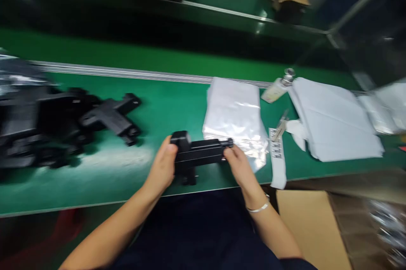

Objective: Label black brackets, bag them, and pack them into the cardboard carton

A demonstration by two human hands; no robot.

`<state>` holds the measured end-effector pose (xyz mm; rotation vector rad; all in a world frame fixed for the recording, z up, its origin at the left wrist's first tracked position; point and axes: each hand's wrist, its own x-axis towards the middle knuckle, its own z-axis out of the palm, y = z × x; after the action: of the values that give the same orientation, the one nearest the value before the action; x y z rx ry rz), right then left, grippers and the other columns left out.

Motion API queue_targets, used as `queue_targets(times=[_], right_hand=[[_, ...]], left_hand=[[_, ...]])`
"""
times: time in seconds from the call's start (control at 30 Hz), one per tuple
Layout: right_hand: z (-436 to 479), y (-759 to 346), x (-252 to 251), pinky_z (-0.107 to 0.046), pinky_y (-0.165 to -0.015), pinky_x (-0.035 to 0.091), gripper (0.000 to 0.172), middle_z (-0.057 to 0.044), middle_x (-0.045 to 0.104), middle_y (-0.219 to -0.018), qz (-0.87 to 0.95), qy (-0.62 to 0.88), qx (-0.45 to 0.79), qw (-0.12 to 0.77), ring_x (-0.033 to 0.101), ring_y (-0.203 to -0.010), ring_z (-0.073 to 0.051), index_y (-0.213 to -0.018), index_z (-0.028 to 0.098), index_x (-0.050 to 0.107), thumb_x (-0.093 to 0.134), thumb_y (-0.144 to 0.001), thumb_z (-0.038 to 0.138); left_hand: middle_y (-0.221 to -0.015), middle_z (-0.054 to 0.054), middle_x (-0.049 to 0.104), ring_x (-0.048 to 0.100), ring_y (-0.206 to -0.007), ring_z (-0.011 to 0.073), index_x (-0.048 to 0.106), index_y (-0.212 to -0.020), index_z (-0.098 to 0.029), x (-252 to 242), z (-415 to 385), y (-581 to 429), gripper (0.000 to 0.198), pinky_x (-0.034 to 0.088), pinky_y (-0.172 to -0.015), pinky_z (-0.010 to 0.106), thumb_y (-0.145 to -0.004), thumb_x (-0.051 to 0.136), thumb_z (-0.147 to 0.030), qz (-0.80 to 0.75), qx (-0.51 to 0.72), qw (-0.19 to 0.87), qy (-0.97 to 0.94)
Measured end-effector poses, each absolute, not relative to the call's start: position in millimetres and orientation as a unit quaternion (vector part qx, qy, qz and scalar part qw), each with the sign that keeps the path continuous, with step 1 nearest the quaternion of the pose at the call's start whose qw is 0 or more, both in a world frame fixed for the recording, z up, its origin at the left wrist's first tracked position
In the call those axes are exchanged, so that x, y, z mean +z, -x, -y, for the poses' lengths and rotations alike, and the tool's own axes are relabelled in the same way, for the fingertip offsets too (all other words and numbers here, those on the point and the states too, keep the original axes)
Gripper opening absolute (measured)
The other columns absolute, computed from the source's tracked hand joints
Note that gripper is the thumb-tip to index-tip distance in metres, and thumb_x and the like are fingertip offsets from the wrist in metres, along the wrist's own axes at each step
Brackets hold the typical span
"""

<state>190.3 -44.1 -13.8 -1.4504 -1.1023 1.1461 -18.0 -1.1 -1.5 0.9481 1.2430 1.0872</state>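
Observation:
Between both hands, above the front of the green bench, is a black plastic part (203, 153) with a blocky left end and a short round nub at its right end. My left hand (165, 162) is closed around the blocky end, thumb on top. The nub end is pinched in my right hand (239, 164), which wears a silver bracelet. Just behind the right hand lies a stack of clear plastic bags (234, 107). Similar black parts (112, 118) lie to the left. What the part belongs to cannot be made out.
A heap of black parts (41, 122) covers the bench's left end. On the right are a small bottle (275, 89), tweezers (281, 125) on a label strip (278, 173), and a stack of white sheets (336, 122). Below the bench edge stands a cardboard box (312, 227).

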Motion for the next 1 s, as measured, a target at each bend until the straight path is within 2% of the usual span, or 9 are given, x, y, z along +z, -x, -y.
queue_targets(times=[0.13, 0.3, 0.37, 0.43, 0.53, 0.67, 0.83, 1.0], right_hand=[[45.7, -189.6, -12.1, -0.032, -0.076, 0.048, 0.03, -0.001, 0.064, -0.081, 0.448, 0.582, 0.484, 0.476, 0.059, -0.079, -0.019, -0.096, 0.021, 0.066, 0.062, -0.087, 0.049], [49.5, -200.3, -20.2, -0.036, -0.091, 0.046, 0.03, -0.004, 0.069, -0.101, 0.39, 0.534, 0.518, 0.542, 0.061, -0.1, -0.023, -0.109, 0.026, 0.068, 0.072, -0.083, 0.041], [46.3, -201.6, -24.0, -0.034, -0.089, 0.046, 0.025, -0.004, 0.068, -0.1, 0.386, 0.525, 0.51, 0.561, 0.06, -0.097, -0.022, -0.103, 0.026, 0.07, 0.074, -0.082, 0.04], [43.5, -200.5, -23.9, -0.031, -0.081, 0.046, 0.019, -0.001, 0.066, -0.088, 0.388, 0.535, 0.472, 0.584, 0.059, -0.085, -0.019, -0.09, 0.025, 0.071, 0.073, -0.082, 0.042], [40.7, -198.8, -19.5, -0.03, -0.079, 0.044, 0.024, 0.001, 0.062, -0.078, 0.419, 0.569, 0.407, 0.579, 0.056, -0.078, -0.017, -0.082, 0.023, 0.07, 0.068, -0.086, 0.046], [38.0, -197.3, -18.0, -0.034, -0.088, 0.044, 0.028, -0.003, 0.068, -0.098, 0.42, 0.532, 0.444, 0.586, 0.06, -0.095, -0.021, -0.098, 0.025, 0.071, 0.071, -0.083, 0.048], [34.7, -194.2, -21.8, -0.031, -0.079, 0.046, 0.026, 0.0, 0.067, -0.08, 0.369, 0.52, 0.432, 0.638, 0.06, -0.079, -0.018, -0.086, 0.024, 0.07, 0.073, -0.081, 0.049], [34.7, -193.7, -15.8, -0.034, -0.086, 0.047, 0.027, -0.002, 0.068, -0.092, 0.42, 0.521, 0.443, 0.597, 0.061, -0.089, -0.02, -0.099, 0.025, 0.07, 0.073, -0.083, 0.046]], left_hand=[[-0.076, -0.001, 0.063, 0.059, -0.068, 0.0164, 0.066, -0.097, -0.02, -5.8, -1.5, 17.4, 0.056, 0.047, -0.057, 0.024, -0.074, 0.065, -0.071, -0.522, 0.489, 0.593, -0.37], [-0.079, -0.001, 0.065, 0.062, -0.077, 0.0174, 0.068, -0.091, -0.019, -8.1, -7.6, 1.2, 0.06, 0.051, -0.072, 0.028, -0.069, 0.067, -0.075, -0.504, 0.497, 0.625, -0.329], [-0.078, -0.001, 0.066, 0.063, -0.08, 0.0185, 0.068, -0.089, -0.019, -7.7, -9.2, -1.8, 0.06, 0.051, -0.076, 0.029, -0.068, 0.067, -0.076, -0.502, 0.499, 0.635, -0.309], [-0.08, 0.0, 0.067, 0.064, -0.085, 0.0199, 0.068, -0.09, -0.019, -5.6, -8.8, -3.5, 0.061, 0.051, -0.08, 0.03, -0.067, 0.068, -0.076, -0.492, 0.504, 0.645, -0.297], [-0.085, 0.002, 0.069, 0.065, -0.091, 0.0219, 0.067, -0.092, -0.018, -2.8, -7.9, -4.5, 0.063, 0.051, -0.084, 0.033, -0.065, 0.069, -0.076, -0.475, 0.504, 0.663, -0.285], [-0.085, 0.001, 0.069, 0.066, -0.087, 0.0215, 0.066, -0.094, -0.019, -4.5, -7.5, -4.0, 0.064, 0.052, -0.083, 0.033, -0.066, 0.068, -0.076, -0.475, 0.504, 0.664, -0.281], [-0.087, 0.002, 0.069, 0.066, -0.09, 0.0217, 0.066, -0.095, -0.019, -8.0, -3.1, -4.7, 0.059, 0.052, -0.085, 0.033, -0.071, 0.066, -0.074, -0.458, 0.532, 0.637, -0.318], [-0.077, 0.001, 0.068, 0.066, -0.076, 0.02, 0.068, -0.092, -0.018, -5.9, -6.0, -2.3, 0.065, 0.054, -0.072, 0.031, -0.063, 0.071, -0.075, -0.471, 0.531, 0.651, -0.269]])
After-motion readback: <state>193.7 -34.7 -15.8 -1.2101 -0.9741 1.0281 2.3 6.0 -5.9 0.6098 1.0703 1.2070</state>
